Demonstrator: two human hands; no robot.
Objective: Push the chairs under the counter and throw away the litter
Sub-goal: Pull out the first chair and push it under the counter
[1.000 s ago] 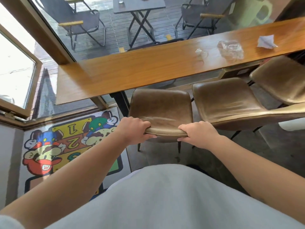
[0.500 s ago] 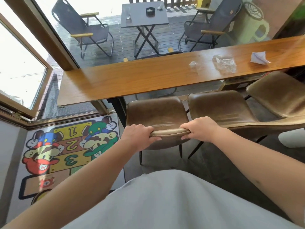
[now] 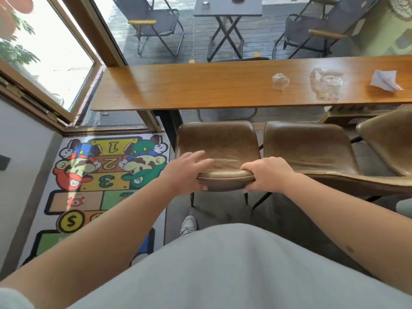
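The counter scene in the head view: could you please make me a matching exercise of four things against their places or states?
Things:
1. left hand
2. right hand
3. paper
4. rug

Places or states:
A. lies on the counter, far right
B. clamped on the chair back's top edge
C. on the floor, left of the chair
D. fingers spread over the chair back's top edge, thumb under it

Pairs: 1-D, 2-B, 3-A, 4-C
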